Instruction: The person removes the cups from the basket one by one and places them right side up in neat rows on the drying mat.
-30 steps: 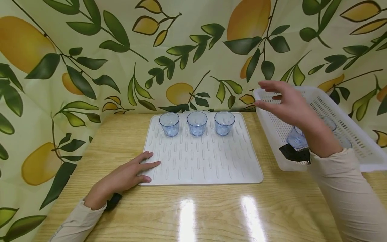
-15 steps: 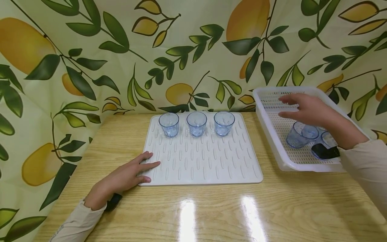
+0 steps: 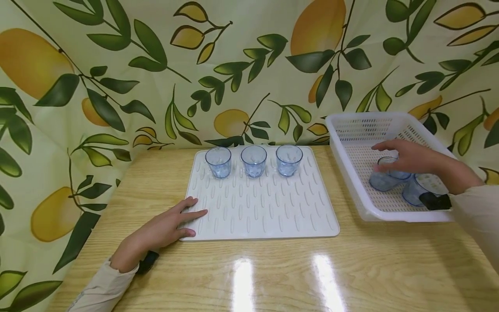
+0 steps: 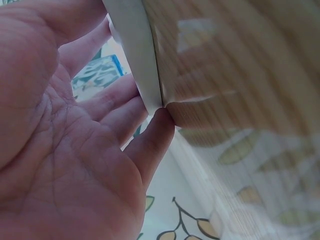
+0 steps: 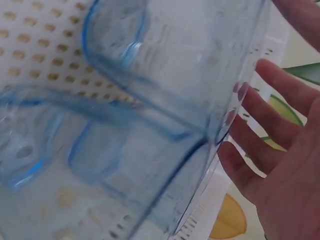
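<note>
My left hand (image 3: 167,225) lies with fingers spread on the left front corner of a white ribbed drying mat (image 3: 253,216). The left wrist view shows its fingertips at the mat's edge (image 4: 137,55). Three clear blue glasses, a left one (image 3: 219,167), a middle one (image 3: 254,167) and a right one (image 3: 289,167), stand in a row along the mat's back. Over a white basket (image 3: 352,190) at the right is my right hand (image 3: 415,157), fingers extended. Beneath it are several blue glasses (image 3: 382,182). In the right wrist view, its fingertips come right alongside a glass (image 5: 175,65).
The mat and basket sit on a glossy wooden table (image 3: 187,277). Behind them hangs a cloth (image 3: 249,82) printed with lemons and leaves. The basket's raised rim surrounds the glasses inside, which lie close together.
My right hand has moved right and lowered from above the basket's left rim to the glasses inside. The left hand and the three glasses on the mat have stayed in place.
</note>
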`<state>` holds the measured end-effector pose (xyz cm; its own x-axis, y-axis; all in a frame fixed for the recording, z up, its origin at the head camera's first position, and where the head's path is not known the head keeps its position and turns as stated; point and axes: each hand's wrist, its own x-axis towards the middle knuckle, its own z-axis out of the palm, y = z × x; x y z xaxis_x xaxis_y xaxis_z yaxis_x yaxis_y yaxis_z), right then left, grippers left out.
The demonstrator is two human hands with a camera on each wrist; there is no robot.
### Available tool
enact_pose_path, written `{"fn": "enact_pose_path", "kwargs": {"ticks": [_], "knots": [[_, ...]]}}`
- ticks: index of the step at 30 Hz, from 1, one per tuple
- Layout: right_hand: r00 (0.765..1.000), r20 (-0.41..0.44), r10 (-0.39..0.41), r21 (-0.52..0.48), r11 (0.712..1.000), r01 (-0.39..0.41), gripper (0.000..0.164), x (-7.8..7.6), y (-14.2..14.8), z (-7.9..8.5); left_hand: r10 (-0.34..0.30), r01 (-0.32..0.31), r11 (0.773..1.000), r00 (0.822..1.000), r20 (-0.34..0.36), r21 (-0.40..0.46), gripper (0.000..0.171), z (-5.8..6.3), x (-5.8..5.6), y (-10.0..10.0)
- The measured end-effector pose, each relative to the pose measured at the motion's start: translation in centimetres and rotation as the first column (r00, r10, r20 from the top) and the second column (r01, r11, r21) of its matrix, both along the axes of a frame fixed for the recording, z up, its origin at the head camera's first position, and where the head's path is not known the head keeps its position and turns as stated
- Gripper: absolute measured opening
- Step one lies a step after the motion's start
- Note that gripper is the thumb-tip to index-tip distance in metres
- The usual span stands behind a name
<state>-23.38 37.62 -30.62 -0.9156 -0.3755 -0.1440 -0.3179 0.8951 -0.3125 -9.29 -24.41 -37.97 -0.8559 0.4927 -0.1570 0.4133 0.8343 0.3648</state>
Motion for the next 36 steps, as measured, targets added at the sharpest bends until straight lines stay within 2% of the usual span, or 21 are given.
{"fn": "enact_pose_path", "kwargs": {"ticks": [6,13,17,22,25,28,32,36], "knots": [[0.999,0.018,0.042,-0.002,0.999,-0.042,0.08,0.8,0.5,-0.1,-0.01,0.01,1.0,1.0,-0.01,0.002,0.058,-0.2,0.0,-0.1],[0.998,0.004,0.061,0.169,0.984,-0.06,0.101,1.8,0.8,0.7,-0.011,0.012,1.0,1.0,-0.007,0.005,0.057,-0.1,0.0,0.0],[0.999,0.011,0.038,0.194,0.98,-0.039,0.097,1.9,0.8,0.8,-0.01,0.01,1.0,1.0,-0.013,-0.001,0.057,-0.1,0.0,0.1],[1.0,-0.02,0.022,0.203,0.979,-0.018,0.09,1.8,0.6,0.7,-0.011,0.011,1.0,1.0,-0.024,-0.001,0.057,0.0,0.1,0.2],[0.998,-0.054,0.027,0.182,0.983,-0.016,0.088,1.6,0.1,0.5,-0.011,0.011,1.0,1.0,-0.026,-0.005,0.057,0.0,0.1,0.2],[0.997,-0.059,0.044,0.103,0.994,-0.037,0.086,1.4,-0.7,0.3,-0.002,0.002,1.0,1.0,-0.017,-0.004,0.057,0.1,0.0,0.2],[0.996,-0.018,0.083,-0.019,0.996,-0.084,0.087,1.1,-1.7,-0.5,-0.004,0.004,1.0,1.0,-0.02,0.0,0.057,0.2,0.1,0.2],[0.996,0.028,0.08,-0.111,0.991,-0.076,0.091,0.8,-2.2,-1.3,-0.007,0.007,1.0,1.0,-0.022,0.004,0.056,0.2,0.1,0.3]]}}
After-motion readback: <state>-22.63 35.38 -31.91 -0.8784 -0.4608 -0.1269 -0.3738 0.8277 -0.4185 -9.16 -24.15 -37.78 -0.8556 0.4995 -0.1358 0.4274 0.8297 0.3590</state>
